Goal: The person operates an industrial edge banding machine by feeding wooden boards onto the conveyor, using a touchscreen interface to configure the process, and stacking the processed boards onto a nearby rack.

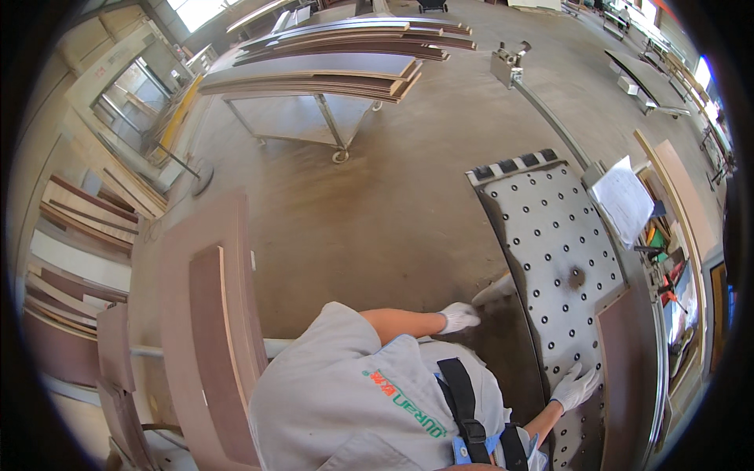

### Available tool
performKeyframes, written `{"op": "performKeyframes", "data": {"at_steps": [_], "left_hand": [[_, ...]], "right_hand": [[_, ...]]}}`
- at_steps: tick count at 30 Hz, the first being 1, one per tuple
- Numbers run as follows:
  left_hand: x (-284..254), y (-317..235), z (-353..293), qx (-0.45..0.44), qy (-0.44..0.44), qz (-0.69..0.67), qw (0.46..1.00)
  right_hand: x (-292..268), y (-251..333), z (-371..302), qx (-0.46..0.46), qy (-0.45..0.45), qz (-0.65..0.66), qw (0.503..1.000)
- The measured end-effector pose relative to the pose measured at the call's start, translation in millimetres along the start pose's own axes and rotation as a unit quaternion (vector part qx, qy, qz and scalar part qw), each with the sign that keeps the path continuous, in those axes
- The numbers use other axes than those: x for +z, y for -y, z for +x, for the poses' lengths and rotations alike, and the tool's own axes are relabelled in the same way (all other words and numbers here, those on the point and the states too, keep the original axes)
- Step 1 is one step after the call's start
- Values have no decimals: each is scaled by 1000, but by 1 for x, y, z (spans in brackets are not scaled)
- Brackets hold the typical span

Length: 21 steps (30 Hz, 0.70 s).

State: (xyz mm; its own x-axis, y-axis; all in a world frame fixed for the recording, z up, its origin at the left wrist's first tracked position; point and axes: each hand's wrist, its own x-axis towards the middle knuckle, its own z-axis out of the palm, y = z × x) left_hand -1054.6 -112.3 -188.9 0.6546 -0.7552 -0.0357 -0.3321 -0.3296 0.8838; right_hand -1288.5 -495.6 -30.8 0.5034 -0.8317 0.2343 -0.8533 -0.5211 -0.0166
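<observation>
My right hand point(576, 387), in a white knit glove, lies with fingers extended on a metal worktable point(550, 259) dotted with round black fittings. Its fingertips are close to the left edge of a dark brown board point(626, 369); whether they touch it I cannot make out. The board lies along the table's right side. My left hand point(459, 318), also gloved, hangs off the table's left side with its fingers loosely bent. I see nothing in it.
Flat boards point(314, 78) are stacked on a wheeled cart point(326, 122) ahead. Large brown panels point(208, 330) stand at my left, with more boards point(78, 267) beyond. Papers point(623, 200) rest by the table's right rail, near tools point(667, 286).
</observation>
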Motion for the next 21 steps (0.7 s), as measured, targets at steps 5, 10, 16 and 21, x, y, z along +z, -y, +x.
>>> {"op": "performKeyframes", "data": {"at_steps": [5,10,16,21], "left_hand": [[-108,72,-107,-338,90,87,933],[-187,115,-190,-496,-69,99,860],[-196,202,-224,-479,-33,48,876],[-180,59,-75,-66,-209,54,974]], "right_hand": [[-2,67,-3,-40,-23,11,999],[-3,128,0,-51,-2,32,998],[-107,238,-10,-71,179,196,962],[-37,178,-24,-177,2,201,964]]}}
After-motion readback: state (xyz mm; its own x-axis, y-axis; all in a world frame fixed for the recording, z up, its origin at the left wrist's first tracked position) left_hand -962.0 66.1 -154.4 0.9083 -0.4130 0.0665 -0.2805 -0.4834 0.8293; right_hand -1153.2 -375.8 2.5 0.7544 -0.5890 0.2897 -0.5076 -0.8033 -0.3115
